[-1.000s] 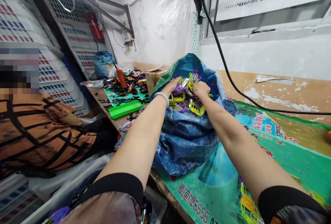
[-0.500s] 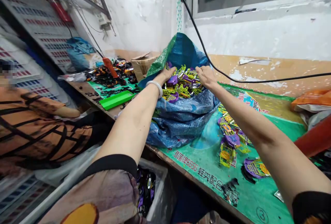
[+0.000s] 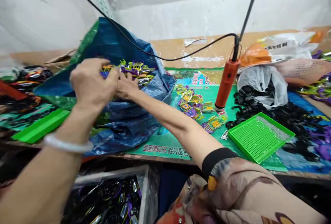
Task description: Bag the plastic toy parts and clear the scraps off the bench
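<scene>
— Where do the small yellow-green and purple plastic parts [image 3: 138, 68] lie?
— Piled in the open mouth of the crumpled blue woven-plastic bag [image 3: 129, 125], jumbled, with no shared long axis.
— Which hand is nearer?
— The right hand [image 3: 126, 86], at the pile's near edge, parts beyond and rightward; whether its fingers grip any, I can't tell.
— And the left hand [image 3: 91, 82]?
— Leftward, nearer us, blurred, fingers bent; its hold is unclear too.

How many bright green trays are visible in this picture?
2: a long tray at left, beside the blue bag, and a gridded tray at right, past the orange tool. Others may be hidden.
</scene>
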### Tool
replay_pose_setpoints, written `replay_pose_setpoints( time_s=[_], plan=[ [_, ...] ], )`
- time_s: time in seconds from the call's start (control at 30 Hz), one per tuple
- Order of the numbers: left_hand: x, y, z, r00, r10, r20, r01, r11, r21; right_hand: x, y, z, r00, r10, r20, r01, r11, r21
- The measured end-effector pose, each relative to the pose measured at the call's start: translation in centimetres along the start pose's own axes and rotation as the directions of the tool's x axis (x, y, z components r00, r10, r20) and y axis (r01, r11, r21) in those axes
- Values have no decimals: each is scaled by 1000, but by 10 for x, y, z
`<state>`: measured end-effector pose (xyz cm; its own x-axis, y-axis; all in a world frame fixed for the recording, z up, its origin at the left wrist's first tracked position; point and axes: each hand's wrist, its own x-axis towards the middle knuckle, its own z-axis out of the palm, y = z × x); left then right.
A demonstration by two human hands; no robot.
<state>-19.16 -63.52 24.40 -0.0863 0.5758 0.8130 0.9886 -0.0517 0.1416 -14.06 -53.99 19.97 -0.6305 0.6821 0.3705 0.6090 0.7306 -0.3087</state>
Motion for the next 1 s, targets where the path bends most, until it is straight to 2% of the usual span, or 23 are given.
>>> replay_pose_setpoints(
  time_s=[0.07, 0.13, 0.17, 0.23, 0.27, 0.3, 0.37, 0.43, 0.5, 0.6, 0.63, 0.7, 0.77, 0.83, 0.93, 1.0],
  plan=[
    [-60, 24, -6, 979, 95, -181, -117, 987, -111, -30, 8, -7, 981, -7, -191, -7, 997, -72],
    [-121, 42, 1, 955, 123, -271, -188, 955, -229, -75, 27, -16, 959, -33, -280, 7, 996, -92],
    [-147, 49, 9, 971, 107, -215, -171, 937, -305, -101, 42, -19, 963, -36, -266, 10, 995, -101],
    [-186, 55, 37, 998, 62, -9, -60, 897, -439, -156, 79, -23, 989, -29, -143, 7, 988, -154],
    [-197, 57, 54, 992, 57, 111, 3, 878, -480, -184, 99, -24, 998, 12, -58, -23, 981, -191],
    [-204, 58, 73, 974, 70, 215, 47, 865, -499, -211, 119, -24, 995, 59, 80, -39, 970, -241],
    [-204, 60, 111, 928, 163, 335, 13, 884, -468, -256, 157, -24, 936, 201, 289, -88, 928, -361],
    [-194, 66, 144, 854, 308, 420, -128, 906, -404, -287, 187, -25, 876, 328, 355, -126, 864, -488],
    [-183, 73, 170, 736, 447, 508, -294, 888, -354, -301, 208, -26, 833, 397, 386, -127, 816, -564],
    [-173, 84, 194, 518, 602, 608, -507, 789, -348, -302, 226, -28, 765, 471, 438, -129, 780, -613],
    [-172, 86, 200, 459, 637, 619, -556, 750, -359, -300, 230, -28, 729, 505, 462, -141, 771, -621],
    [-172, 88, 207, 378, 691, 616, -624, 681, -383, -294, 237, -31, 654, 538, 532, -153, 782, -604],
    [-173, 88, 212, 334, 731, 594, -658, 633, -409, -289, 245, -36, 608, 510, 608, -157, 828, -538],
    [-174, 87, 216, 317, 765, 561, -664, 601, -445, -283, 255, -44, 639, 477, 604, -192, 859, -475],
    [-176, 86, 218, 360, 789, 498, -643, 596, -480, -272, 271, -58, 683, 584, 439, -367, 794, -485],
    [-179, 83, 219, 394, 795, 462, -626, 600, -498, -263, 283, -62, 714, 615, 334, -432, 762, -482]
  ],
)
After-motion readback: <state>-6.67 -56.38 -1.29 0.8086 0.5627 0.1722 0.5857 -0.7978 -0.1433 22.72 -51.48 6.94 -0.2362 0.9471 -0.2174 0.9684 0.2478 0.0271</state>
